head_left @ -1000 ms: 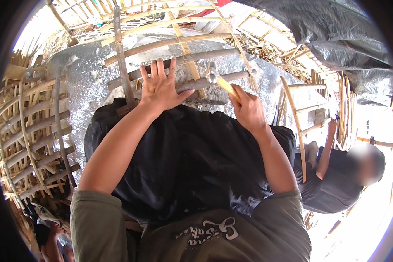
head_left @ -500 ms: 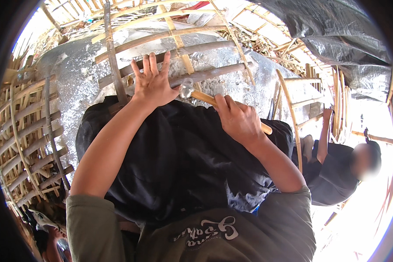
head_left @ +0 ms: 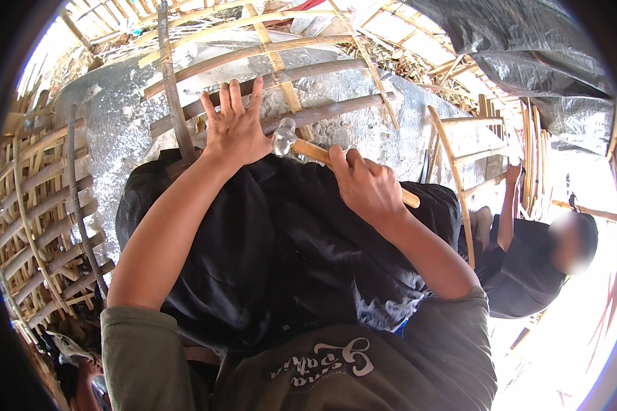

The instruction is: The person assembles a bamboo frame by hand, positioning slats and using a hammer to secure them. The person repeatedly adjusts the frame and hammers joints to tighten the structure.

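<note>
My left hand (head_left: 234,130) lies palm down with its fingers spread over the dark bamboo strips (head_left: 336,106) of a lattice, close to a thin upright strip (head_left: 171,82). In my closed right hand (head_left: 369,183) is a hammer (head_left: 311,151) with a pale wooden handle and a shiny metal head. The handle's butt sticks out past my palm. The hammer head is right beside my left thumb, near the lowest cross strip. Whether it touches the strip I cannot tell. My lap, in black cloth (head_left: 288,240), lies under both forearms.
A woven bamboo panel (head_left: 48,226) stands at the left. Another person (head_left: 521,253) in black sits at the right, one arm raised to bamboo slats (head_left: 483,159). Black plastic sheeting (head_left: 528,48) hangs at the upper right. Part of someone else shows at the lower left.
The hammer and my right hand have shifted slightly left, bringing the head closer to my left thumb. My left hand stays spread on the strips. The whole view has drifted a little.
</note>
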`<state>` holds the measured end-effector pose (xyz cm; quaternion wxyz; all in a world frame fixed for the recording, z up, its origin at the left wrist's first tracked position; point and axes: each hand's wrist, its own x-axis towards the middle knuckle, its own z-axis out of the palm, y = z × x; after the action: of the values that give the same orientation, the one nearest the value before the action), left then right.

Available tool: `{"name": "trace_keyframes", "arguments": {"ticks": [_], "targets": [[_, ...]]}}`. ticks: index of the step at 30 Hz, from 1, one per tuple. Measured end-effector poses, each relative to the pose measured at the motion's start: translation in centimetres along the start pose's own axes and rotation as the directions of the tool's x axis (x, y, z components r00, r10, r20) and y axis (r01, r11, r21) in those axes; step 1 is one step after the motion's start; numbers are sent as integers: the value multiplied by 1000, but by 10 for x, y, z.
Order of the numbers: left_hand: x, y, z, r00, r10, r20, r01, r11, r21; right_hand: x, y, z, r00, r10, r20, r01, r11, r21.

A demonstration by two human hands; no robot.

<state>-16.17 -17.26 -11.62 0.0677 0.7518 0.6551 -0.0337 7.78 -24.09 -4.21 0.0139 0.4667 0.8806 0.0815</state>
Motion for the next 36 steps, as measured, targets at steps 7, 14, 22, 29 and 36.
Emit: {"name": "trace_keyframes", "arguments": {"ticks": [7,14,22,29,36], "targets": [[2,2,-1,999,-15,33,15,1000,2,-2,-6,-1,997,17,76,-17,1000,7],[-2,3,5,998,16,-61,-18,1000,-21,5,1,3,979,112,170,-105,993,-54],[3,-1,13,991,42,-125,-45,999,-20,6,5,3,994,69,89,-74,996,58],[-1,1,2,999,37,-17,-37,999,-10,1,4,5,978,125,168,-138,988,68],[-4,1,3,1000,16,3,-16,1000,-18,8,13,16,978,156,139,-177,972,157]]}}
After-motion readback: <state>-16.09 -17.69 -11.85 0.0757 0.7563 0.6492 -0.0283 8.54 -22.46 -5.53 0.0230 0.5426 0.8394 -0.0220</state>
